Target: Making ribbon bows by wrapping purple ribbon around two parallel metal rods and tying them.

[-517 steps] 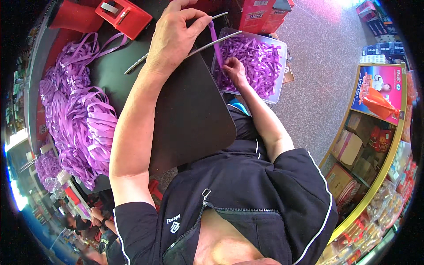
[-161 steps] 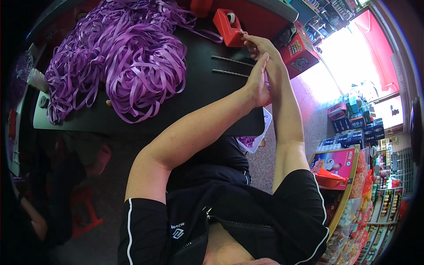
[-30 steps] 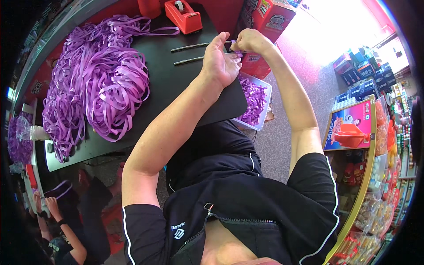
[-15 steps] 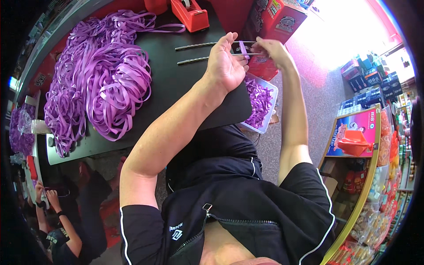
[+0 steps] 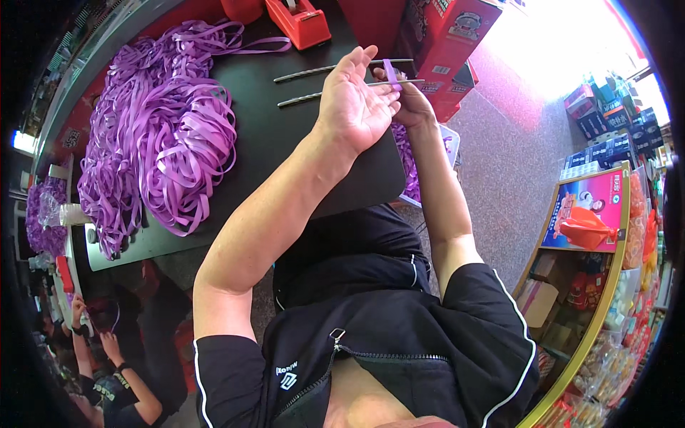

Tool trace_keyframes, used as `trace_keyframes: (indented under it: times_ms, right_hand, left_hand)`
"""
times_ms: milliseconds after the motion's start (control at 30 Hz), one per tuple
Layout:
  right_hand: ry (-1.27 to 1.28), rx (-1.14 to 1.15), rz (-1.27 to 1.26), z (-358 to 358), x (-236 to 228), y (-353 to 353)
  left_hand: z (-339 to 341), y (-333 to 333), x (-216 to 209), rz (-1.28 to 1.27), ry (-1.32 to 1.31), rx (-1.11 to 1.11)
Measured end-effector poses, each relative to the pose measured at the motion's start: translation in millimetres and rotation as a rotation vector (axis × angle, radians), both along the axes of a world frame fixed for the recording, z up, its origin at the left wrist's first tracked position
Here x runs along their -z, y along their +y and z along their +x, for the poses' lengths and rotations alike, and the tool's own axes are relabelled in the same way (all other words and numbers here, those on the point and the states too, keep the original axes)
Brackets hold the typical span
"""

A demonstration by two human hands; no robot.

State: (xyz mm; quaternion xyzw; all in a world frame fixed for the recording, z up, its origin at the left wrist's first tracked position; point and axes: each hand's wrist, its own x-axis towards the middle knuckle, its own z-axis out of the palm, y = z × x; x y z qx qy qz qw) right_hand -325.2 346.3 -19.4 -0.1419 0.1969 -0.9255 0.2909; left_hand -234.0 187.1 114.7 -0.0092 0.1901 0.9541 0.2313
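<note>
Two thin metal rods (image 5: pixel 307 98) lie side by side, reaching out past the edge of the dark table. Across both rods, near their right ends, runs a short band of purple ribbon (image 5: pixel 390 73). My left hand (image 5: pixel 349 107) is palm up over the rods with its fingers apart; its lower fingertips are close to the ribbon, and whether they touch it I cannot tell. From the right, my right hand (image 5: pixel 414 105) reaches in at the ribbon, its fingers bent around the band and partly hidden behind the rods and my left hand.
A large heap of purple ribbon (image 5: pixel 171 128) covers the table's left side. A red tape dispenser (image 5: pixel 303 25) stands at the back. Below the table edge, a white bin (image 5: pixel 451 143) holds short purple pieces. Red cartons (image 5: pixel 457 36) stand beyond; a person (image 5: pixel 118 385) sits at lower left.
My right hand has moved left from the rods' right ends to the ribbon, now partly covering the bin. My left hand stays at the rods. The view has shifted slightly.
</note>
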Motion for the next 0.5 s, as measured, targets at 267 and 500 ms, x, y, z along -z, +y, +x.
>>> trace_keyframes:
  times_ms: [267, 500]
  right_hand:
    - [-0.076, 0.016, 0.162, 7.3, -16.1, 7.7]
    - [-0.099, -0.020, 0.491, 3.1, -62.0, 23.1]
  left_hand:
    - [-0.2, -0.6, -1.4, 0.009, -0.016, -0.003]
    - [-0.9, 1.0, -1.6, 0.018, -0.030, -0.006]
